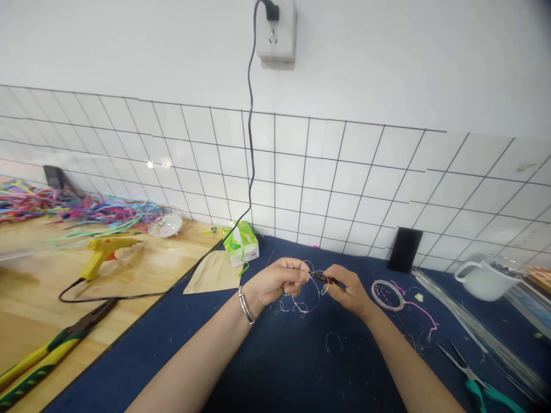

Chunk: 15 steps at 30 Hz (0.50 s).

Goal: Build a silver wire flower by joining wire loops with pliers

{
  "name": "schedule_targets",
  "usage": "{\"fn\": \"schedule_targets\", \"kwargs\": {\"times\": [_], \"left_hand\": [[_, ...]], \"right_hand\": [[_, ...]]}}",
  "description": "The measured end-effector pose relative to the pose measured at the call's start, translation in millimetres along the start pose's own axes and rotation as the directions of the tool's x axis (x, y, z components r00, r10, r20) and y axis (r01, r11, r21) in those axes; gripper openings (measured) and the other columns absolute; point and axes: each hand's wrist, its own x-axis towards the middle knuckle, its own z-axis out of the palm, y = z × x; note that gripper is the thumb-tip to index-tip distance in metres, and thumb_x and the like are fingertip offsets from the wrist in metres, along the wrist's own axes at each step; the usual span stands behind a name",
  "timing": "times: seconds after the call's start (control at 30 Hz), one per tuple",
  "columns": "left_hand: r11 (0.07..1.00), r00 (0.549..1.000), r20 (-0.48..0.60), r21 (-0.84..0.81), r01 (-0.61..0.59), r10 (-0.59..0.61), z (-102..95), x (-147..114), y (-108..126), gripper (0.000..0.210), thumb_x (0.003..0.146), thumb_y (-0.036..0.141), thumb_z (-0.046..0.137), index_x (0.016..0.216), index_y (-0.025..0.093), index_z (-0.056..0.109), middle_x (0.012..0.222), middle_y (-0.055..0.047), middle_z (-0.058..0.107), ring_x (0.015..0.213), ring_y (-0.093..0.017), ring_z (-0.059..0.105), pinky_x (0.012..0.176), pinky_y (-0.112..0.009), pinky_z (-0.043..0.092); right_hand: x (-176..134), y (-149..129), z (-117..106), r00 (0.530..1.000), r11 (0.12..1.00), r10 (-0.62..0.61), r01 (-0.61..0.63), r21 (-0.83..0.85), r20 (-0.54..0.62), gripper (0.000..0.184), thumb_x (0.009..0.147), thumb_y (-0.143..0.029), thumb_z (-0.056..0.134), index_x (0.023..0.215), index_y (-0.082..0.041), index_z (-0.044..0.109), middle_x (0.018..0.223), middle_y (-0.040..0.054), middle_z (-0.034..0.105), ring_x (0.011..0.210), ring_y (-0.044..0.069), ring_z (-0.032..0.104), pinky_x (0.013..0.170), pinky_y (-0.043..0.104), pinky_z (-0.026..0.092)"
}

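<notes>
Lying nearest, teal-handled pliers [489, 390] and a bent wire scrap [334, 334] rest on the blue mat [267, 367]. Beyond them, the left hand [282, 281] pinches the looped wire [303, 312] between thumb and curled fingers over the mat, while the right hand [348, 290] has its fingers wrapped about a dark-tipped tool [319, 276] that meets the loops. Wire this thin would probably twist or spring away if that pinch loosened, and the tip, so near the left fingertips, might nick skin should it slip. Whether it bites the wire cannot be told, since loops and fingers overlap there; most of its handle is hidden. Farther back, the heap of coloured strands [107, 211] is cut off at the left edge.
</notes>
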Motion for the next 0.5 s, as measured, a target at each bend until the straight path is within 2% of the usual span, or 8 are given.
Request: {"fn": "schedule_targets", "kwargs": {"times": [0.3,0.5], "left_hand": [[0.997,0.999,0.015,-0.064,0.034,-0.033,-2.3,2.3,-2.6,0.007,0.072,0.017,0.060,0.071,0.011,0.057,0.044,0.006,0.040,0.037,-0.003,0.027,0.043,-0.020,0.023],[0.998,0.999,0.009,-0.046,0.037,-0.037,-2.8,2.4,-3.7,0.008,0.072,0.017,0.061,0.071,0.011,0.057,0.047,0.005,0.043,0.036,-0.003,0.027,0.043,-0.020,0.024]], "right_hand": [[-0.1,0.9,-0.9,1.000,1.000,-0.017,0.017,0.019,-0.001,0.015,0.081,-0.028,0.054,0.092,-0.018,0.058,0.079,0.0040,0.056,0.072,0.014,0.051,0.068,0.028,0.043],[1.1,0.3,-0.9,1.000,0.998,0.019,-0.020,0.052,0.018,0.014,0.082,-0.030,0.053,0.089,-0.019,0.059,0.079,0.0035,0.057,0.073,0.014,0.053,0.069,0.027,0.043]]}}
